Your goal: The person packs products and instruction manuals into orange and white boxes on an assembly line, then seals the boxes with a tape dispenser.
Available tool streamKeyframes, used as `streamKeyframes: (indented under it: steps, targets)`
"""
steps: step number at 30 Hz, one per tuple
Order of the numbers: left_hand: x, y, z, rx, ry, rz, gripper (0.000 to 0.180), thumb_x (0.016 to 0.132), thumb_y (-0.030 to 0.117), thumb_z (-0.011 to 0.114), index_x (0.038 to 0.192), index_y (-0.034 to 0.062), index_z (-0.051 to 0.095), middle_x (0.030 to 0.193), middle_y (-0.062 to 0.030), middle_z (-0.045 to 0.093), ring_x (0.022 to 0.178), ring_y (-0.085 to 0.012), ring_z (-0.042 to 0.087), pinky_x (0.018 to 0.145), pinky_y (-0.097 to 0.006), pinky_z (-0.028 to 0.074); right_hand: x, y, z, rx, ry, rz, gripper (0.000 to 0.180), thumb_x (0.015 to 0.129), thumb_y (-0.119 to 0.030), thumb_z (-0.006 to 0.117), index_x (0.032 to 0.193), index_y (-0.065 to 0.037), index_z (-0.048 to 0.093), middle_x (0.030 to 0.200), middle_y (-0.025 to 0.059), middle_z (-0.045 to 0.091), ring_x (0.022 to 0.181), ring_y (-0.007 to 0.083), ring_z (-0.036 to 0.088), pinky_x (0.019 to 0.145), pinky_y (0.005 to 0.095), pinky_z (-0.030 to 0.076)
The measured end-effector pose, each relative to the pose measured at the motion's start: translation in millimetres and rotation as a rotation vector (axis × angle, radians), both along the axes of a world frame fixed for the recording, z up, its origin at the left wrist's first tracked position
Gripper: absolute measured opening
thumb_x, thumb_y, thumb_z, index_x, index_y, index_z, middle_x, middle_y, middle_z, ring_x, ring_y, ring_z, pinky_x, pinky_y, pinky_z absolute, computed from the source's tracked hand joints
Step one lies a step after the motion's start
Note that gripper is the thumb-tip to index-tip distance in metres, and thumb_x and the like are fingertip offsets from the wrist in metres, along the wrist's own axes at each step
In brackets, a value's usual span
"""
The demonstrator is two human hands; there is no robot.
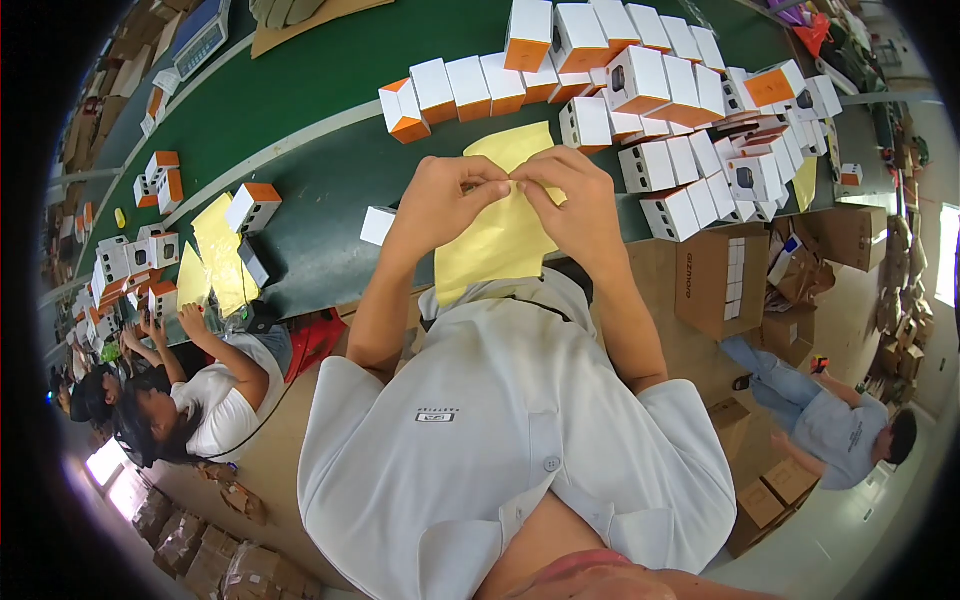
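Observation:
My left hand point(440, 203) and my right hand point(577, 198) meet at their fingertips, thumbs and forefingers pinched together. Whatever lies between the fingertips is too small to make out. Right beneath them is a yellow sheet point(490, 252), which reaches from the green table point(330, 215) down toward my waist. A small white box point(378, 226) lies left of my left wrist, partly covered by it. Beyond my hands stands a row of white-and-orange boxes point(432, 90). More boxes are stacked in a large pile point(680, 165) to the right of my right hand.
On the left, a co-worker point(225, 400) sits at the same table near yellow sheets point(222, 255) and another white-and-orange box point(255, 207). An open carton point(705, 285) holding white boxes stands on the floor at right. Farther right is another person point(840, 430) among cartons.

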State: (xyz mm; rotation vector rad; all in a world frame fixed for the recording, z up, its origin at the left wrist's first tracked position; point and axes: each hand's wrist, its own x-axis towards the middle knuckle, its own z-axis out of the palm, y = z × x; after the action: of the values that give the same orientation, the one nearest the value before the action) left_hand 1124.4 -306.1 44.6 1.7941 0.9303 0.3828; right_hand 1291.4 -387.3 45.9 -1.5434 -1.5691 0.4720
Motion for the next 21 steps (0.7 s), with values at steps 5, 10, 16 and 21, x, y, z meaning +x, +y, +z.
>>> streamKeyframes:
  steps: [5, 10, 16, 21]
  targets:
    - [-5, 1, -15, -0.173, -0.136, 0.041, 0.018, 0.085, 0.014, 0.068, 0.091, -0.0025, 0.068, 0.069, -0.0059, 0.064, 0.063, -0.0084, 0.054, 0.060, -0.025, 0.045, -2, -2, -8, 0.117, -0.078, -0.019, 0.015, 0.072, -0.002, 0.069, 0.085, -0.011, 0.071, 0.084, 0.0020, 0.065, 0.081, 0.0222, 0.062, 0.069, 0.0338, 0.047]
    - [-7, 1, -18, -0.261, -0.145, 0.049, 0.018, 0.086, 0.013, 0.068, 0.093, -0.0032, 0.067, 0.072, -0.0046, 0.065, 0.065, -0.0074, 0.053, 0.060, -0.024, 0.044, -3, -1, -13, 0.245, -0.145, -0.028, 0.017, 0.070, -0.001, 0.069, 0.084, -0.011, 0.071, 0.084, 0.0003, 0.065, 0.080, 0.0207, 0.062, 0.070, 0.0332, 0.046]
    - [-6, -3, -17, -0.401, -0.349, 0.038, 0.019, 0.083, 0.010, 0.071, 0.094, -0.0052, 0.066, 0.077, -0.0044, 0.067, 0.069, -0.0075, 0.058, 0.063, -0.024, 0.047, -3, -1, -22, 0.284, -0.092, -0.037, 0.020, 0.067, 0.001, 0.069, 0.084, -0.012, 0.071, 0.084, 0.0010, 0.065, 0.078, 0.0209, 0.061, 0.069, 0.0327, 0.046]
    - [-9, 3, -4, -0.377, -0.199, 0.019, 0.019, 0.082, 0.008, 0.071, 0.094, -0.0057, 0.067, 0.081, -0.0056, 0.068, 0.072, -0.0074, 0.060, 0.065, -0.022, 0.048, -4, 0, -21, 0.281, -0.119, -0.034, 0.021, 0.069, 0.006, 0.070, 0.082, -0.010, 0.072, 0.082, 0.0038, 0.065, 0.073, 0.0194, 0.060, 0.060, 0.0294, 0.050]
